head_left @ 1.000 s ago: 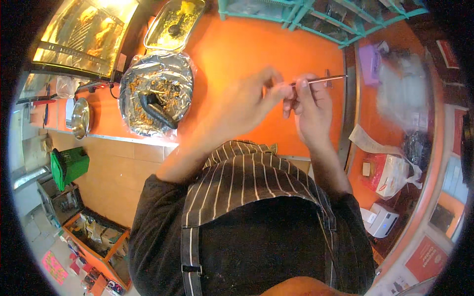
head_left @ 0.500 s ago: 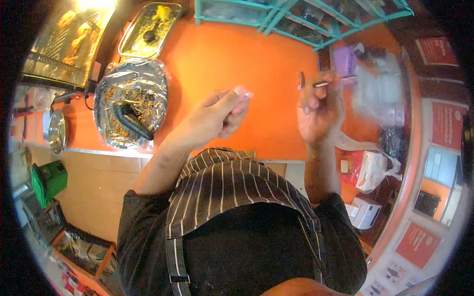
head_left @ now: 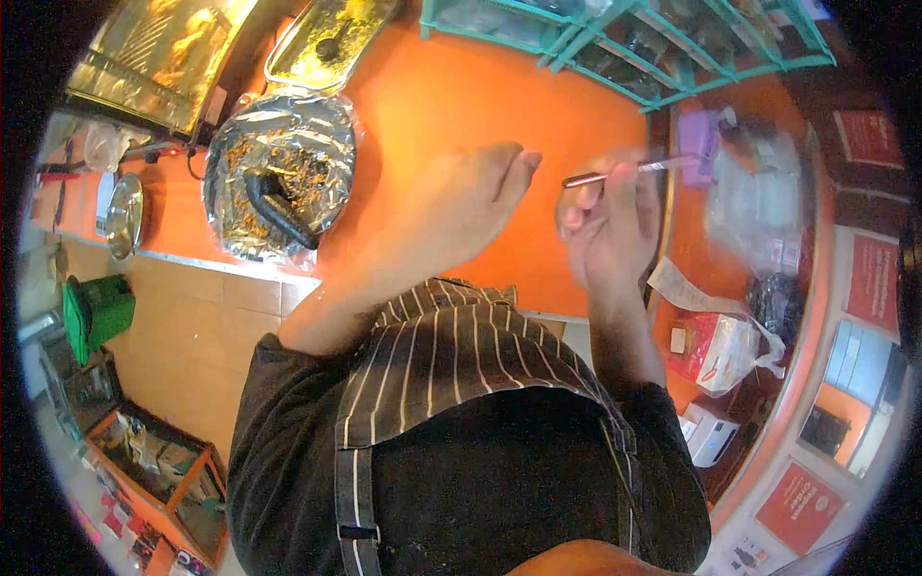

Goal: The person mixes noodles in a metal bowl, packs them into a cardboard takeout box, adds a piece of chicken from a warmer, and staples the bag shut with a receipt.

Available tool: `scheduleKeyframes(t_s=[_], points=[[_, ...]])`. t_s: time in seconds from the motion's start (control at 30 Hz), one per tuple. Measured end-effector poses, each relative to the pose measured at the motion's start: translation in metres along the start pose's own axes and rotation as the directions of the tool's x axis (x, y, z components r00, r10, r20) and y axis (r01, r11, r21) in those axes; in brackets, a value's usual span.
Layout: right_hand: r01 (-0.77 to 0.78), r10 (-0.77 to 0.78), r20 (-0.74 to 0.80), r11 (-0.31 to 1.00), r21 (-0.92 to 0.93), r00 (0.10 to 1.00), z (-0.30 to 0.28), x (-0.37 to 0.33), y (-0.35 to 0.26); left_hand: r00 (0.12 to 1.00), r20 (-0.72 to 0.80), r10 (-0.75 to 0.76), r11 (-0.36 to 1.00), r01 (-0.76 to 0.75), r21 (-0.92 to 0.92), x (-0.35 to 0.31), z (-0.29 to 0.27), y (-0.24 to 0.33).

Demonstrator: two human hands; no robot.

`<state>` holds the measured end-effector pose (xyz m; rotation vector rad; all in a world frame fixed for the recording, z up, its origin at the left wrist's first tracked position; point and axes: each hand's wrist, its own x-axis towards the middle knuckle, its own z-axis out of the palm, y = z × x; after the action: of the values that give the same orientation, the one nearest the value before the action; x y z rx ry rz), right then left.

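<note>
My right hand [head_left: 610, 216] is closed, with a slim pen [head_left: 584, 180] pinched between thumb and fingers. The pen lies nearly level across the hand, its dark end pointing left and its pale end to the right. My left hand [head_left: 471, 197] is closed a little to the left of it, turned so the back shows, and slightly blurred. Whatever those fingers hold is hidden. Both hands are above the orange counter [head_left: 413, 106]. Nearest on the left is a round foil-lined tray [head_left: 226, 144] with orange-brown crumbs and a black curved handle [head_left: 274, 206] resting in it.
A metal tray of yellow food [head_left: 351, 58] and a lit glass food case [head_left: 154, 67] stand at the far left. A teal rack [head_left: 557, 53] borders the back. On the right are plastic bags [head_left: 759, 206], a red and white package [head_left: 711, 350] and a paper strip [head_left: 687, 288].
My left hand has moved right and turned over, hiding the small clear thing at its fingertips. My right hand has tilted the pen nearly level. The view has shifted slightly.
</note>
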<state>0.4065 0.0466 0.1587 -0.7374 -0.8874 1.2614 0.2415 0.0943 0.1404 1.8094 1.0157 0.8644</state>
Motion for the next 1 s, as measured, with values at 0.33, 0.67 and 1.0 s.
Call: scheduleKeyframes(t_s=[0.33,0.67,1.0], points=[[0.486,-0.295,0.388,0.588,-0.647,0.873,0.025,-0.01,0.008,0.978,-0.117,0.17,0.985,-0.165,0.049,0.004,-0.005,-0.008],[0.416,-0.252,0.336,0.642,-0.644,0.908,0.017,-0.017,0.024,0.983,-0.186,0.007,0.996,-0.024,-0.089,0.009,0.0,-0.02],[0.21,-0.178,0.12,0.905,-0.369,0.977,0.004,-0.011,0.028,0.999,-0.054,-0.009,0.945,-0.009,-0.326,0.013,0.005,-0.028]])
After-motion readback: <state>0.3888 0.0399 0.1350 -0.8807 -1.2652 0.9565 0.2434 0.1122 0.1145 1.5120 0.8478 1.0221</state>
